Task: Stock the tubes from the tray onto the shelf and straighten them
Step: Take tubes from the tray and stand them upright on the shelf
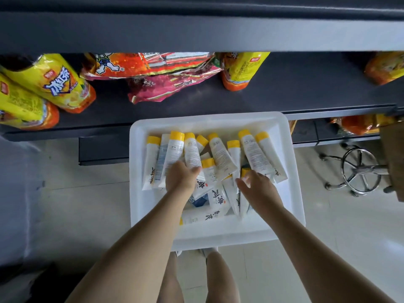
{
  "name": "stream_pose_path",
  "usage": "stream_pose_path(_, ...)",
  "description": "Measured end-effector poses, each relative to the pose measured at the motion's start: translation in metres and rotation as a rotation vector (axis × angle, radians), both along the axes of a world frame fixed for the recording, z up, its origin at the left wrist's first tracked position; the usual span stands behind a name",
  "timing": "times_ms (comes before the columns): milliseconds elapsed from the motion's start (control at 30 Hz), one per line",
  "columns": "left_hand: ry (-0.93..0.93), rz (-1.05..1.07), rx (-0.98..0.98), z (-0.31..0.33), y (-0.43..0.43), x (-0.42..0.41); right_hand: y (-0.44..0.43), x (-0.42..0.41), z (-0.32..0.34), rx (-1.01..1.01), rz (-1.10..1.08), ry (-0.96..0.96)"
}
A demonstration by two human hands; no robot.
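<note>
White tray [293, 171]; white tubes [220, 156], yellow caps [177, 135]; dark grey shelf [306, 92].

Two yellow-and-orange drink bottles [43, 84] lay at the far left, one overlapping the other. Just beside them, crinkled orange and pink snack bags [153, 77] were piled together. Another yellow bottle [242, 68] stood further right, with an orange pack [384, 66] at the edge. Below, a chrome stool base [358, 169] rested on the pale tiled floor [87, 204].
</note>
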State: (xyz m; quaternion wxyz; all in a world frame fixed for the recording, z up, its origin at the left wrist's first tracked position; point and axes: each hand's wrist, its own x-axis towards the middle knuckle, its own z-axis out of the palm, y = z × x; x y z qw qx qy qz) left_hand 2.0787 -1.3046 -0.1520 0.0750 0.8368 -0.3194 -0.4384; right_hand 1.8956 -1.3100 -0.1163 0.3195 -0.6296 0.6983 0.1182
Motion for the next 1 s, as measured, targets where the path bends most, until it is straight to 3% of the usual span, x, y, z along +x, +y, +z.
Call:
stream_pose_path(200, -0.099, 0.006, -0.232, 0.021, 0.013, 0.039, -0.005, 0.025, -0.017, -0.052, -0.328, -0.145)
stream_pose_path(400, 0.038, 0.1, -0.45, 0.039, 0.019, 0.068, -0.007, 0.064, -0.033, -0.118, -0.752, -0.32)
stream_pose_path(767, 0.21, 0.309, -0.488, 0.038, 0.024, 0.071, -0.013, 0.054, -0.038, -0.08, -0.911, -0.454)
stream_pose_path(1000, 0.297, 0.352, -0.512, 0.057, 0.022, 0.074, -0.013, 0.036, -0.008, -0.191, -0.945, -0.613)
